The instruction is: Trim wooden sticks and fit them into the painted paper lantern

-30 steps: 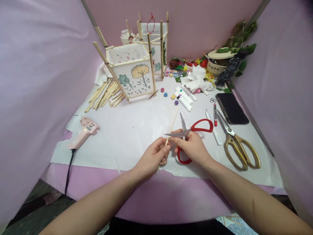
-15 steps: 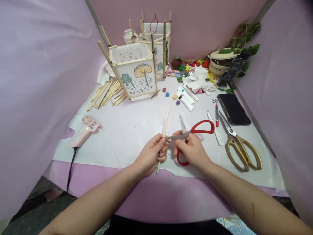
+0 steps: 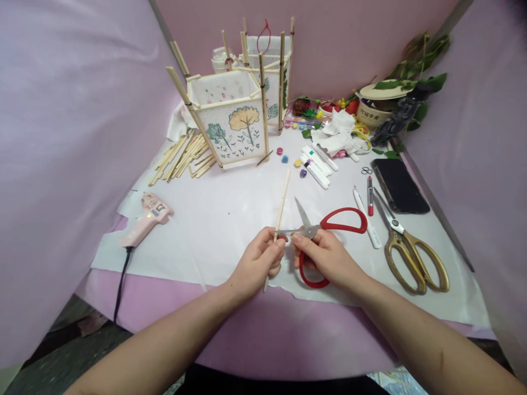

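My left hand [image 3: 258, 262] is closed around a thin wooden stick [image 3: 281, 204] that points up and away from me. My right hand [image 3: 325, 257] grips red-handled scissors [image 3: 329, 230] with the blades apart. One blade lies against the stick just above my left fingers. Both hands hover over the white paper sheet [image 3: 222, 219] near the table's front edge.
A pink glue gun [image 3: 144, 219] with a black cord lies at the left. Gold scissors [image 3: 411, 247], pens [image 3: 368, 216] and a black phone [image 3: 399, 185] lie at the right. Two paper lanterns [image 3: 234, 118], loose sticks [image 3: 181, 156], markers [image 3: 315, 164] and paint pots stand farther back.
The stick has turned more upright in my left hand. The scissors' blades have closed in a little on it. My view has shifted slightly.
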`<state>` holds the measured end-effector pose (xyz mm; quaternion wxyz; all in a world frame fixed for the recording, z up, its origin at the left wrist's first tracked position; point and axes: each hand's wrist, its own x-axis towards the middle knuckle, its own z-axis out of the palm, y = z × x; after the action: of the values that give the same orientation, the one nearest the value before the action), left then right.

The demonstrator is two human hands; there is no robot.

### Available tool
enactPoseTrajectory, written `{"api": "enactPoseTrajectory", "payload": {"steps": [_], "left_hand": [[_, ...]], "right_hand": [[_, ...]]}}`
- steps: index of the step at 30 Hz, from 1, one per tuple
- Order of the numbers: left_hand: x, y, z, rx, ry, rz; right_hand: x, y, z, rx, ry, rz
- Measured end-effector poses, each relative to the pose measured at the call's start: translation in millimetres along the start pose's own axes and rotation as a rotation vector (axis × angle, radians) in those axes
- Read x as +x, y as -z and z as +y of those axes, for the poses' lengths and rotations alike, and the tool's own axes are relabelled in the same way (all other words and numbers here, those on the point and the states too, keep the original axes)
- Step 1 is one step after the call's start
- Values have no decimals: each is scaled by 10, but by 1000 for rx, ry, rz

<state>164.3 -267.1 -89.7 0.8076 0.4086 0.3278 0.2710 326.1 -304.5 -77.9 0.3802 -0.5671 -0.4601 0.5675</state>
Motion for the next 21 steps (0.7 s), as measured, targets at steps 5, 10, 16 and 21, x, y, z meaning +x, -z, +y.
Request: {"api": "enactPoseTrajectory", "payload": {"steps": [5, 10, 16, 21], "left_hand": [[4, 19, -11, -1, -35, -6], [10, 40, -58, 53, -43, 16], [-18, -5, -101, 131, -86, 69], [-30, -33, -80, 425, -160, 200]], "right_hand": [[-9, -75, 19, 32, -14, -38], [-3, -87, 22, 66, -31, -30], [-20, -137, 48, 65, -3, -40], [-62, -195, 93, 15, 72, 19]]}}
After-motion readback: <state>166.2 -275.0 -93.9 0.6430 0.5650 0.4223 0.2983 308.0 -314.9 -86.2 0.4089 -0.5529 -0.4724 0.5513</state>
